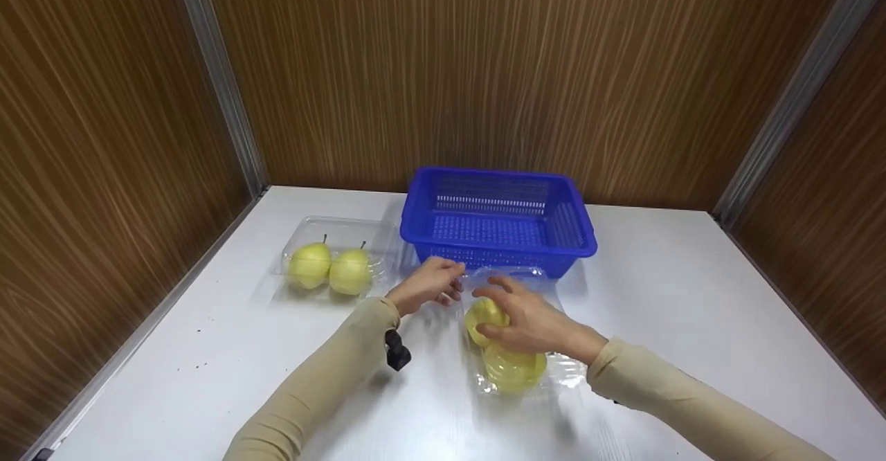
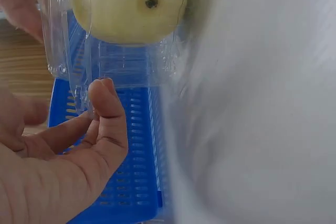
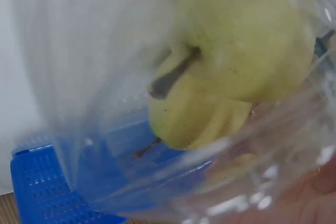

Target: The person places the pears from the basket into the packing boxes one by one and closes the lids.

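Note:
A clear plastic clamshell container with two yellow-green pears lies in front of the basket, and its plastic also spreads under my right wrist. My left hand is at its far left corner. In the left wrist view, the thumb and fingertips pinch the thin plastic edge. My right hand is over the pears with fingers spread, thumb near the farther pear. The right wrist view looks through clear plastic at the pears, partly hiding the right fingers.
A blue perforated basket stands at the back of the white table. To its left sits another clear container with two pears in it. Wood-patterned panels enclose the table at the back and sides.

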`<action>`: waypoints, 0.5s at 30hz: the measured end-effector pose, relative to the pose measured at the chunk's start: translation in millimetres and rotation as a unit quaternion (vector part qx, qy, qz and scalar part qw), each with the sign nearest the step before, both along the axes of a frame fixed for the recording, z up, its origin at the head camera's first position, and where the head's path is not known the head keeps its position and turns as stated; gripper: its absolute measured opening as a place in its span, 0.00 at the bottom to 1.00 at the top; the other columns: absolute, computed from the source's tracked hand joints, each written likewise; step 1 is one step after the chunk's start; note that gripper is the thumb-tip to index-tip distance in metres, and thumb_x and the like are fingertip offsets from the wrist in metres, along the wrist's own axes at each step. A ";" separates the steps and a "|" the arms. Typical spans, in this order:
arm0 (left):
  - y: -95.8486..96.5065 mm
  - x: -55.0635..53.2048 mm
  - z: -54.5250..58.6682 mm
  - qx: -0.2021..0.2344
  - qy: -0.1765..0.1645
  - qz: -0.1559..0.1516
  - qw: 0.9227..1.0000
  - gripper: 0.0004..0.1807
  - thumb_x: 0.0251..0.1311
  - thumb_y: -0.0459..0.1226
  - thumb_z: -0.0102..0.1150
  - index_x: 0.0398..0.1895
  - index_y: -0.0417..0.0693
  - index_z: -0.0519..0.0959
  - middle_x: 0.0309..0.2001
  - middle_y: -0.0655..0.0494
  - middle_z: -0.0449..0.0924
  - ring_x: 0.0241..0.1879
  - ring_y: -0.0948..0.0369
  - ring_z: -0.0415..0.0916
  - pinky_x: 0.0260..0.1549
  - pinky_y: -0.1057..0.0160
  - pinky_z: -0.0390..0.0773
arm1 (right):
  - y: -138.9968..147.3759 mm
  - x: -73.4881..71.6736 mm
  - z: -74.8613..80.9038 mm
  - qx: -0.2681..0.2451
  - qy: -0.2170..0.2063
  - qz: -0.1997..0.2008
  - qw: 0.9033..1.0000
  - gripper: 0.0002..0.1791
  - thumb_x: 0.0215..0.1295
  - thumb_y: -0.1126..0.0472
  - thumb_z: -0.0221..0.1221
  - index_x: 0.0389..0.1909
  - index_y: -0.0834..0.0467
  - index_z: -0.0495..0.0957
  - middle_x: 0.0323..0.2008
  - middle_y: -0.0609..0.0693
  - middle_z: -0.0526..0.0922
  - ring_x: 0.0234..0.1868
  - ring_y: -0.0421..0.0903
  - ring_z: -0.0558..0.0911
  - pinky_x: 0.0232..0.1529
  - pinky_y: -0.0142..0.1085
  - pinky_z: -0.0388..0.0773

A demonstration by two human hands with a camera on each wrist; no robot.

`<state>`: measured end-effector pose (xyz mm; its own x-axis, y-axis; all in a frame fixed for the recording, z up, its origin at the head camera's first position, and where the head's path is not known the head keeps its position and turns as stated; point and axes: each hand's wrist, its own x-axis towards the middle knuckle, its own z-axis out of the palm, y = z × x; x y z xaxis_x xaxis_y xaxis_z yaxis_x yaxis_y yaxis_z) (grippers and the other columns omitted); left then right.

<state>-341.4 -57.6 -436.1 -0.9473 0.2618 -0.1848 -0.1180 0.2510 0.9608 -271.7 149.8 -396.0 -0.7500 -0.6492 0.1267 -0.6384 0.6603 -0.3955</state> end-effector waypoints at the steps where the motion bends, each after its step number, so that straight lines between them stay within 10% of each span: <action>1: 0.4 -0.6 -0.7 -0.007 0.007 -0.005 1.000 0.16 0.74 0.42 0.45 0.42 0.39 0.78 0.33 0.49 0.77 0.30 0.58 0.79 0.27 0.66 0.79 | 2.3 0.7 -0.2 0.001 -0.003 0.005 1.000 0.29 0.63 0.48 0.61 0.63 0.55 0.72 0.69 0.65 0.65 0.67 0.66 0.68 0.64 0.63 0.67; 15: -3.2 -2.4 -3.4 -0.041 0.042 -0.017 0.998 0.16 0.65 0.30 0.47 0.50 0.29 0.79 0.27 0.50 0.77 0.22 0.64 0.75 0.17 0.72 0.70 | 30.4 12.0 -5.7 0.053 0.050 0.141 0.987 0.37 0.56 0.32 0.62 0.63 0.47 0.73 0.72 0.59 0.63 0.73 0.58 0.61 0.67 0.68 0.55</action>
